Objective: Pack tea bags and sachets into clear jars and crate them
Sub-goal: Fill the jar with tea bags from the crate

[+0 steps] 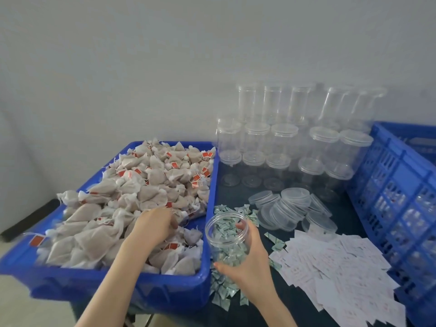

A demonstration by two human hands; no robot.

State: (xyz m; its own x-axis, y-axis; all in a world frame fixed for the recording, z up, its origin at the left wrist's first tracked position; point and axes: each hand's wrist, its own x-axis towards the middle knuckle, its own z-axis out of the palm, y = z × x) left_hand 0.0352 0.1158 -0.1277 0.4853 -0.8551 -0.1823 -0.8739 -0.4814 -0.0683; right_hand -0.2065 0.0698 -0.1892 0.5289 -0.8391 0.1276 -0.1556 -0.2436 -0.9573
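tea bags: beige mesh pouches, red tags, heaped in blue tray on left | clear jar: open, lidless, tilted, just beside tray | sachets: small green-white, loose on desk | empty jars: stacked at back | blue crate: far right

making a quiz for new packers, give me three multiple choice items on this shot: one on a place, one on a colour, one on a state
1. Where is the left hand?
A. in the tea bag bin
B. on the lids
C. in the crate

2. What colour is the bin?
A. green
B. blue
C. grey

3. The jar held by the right hand is
A. lidded
B. open-topped
C. lying flat

Answers:
1 A, its fingers dig among the tea bags.
2 B, its walls are blue.
3 B, the mouth is bare, the loose lids lie behind.
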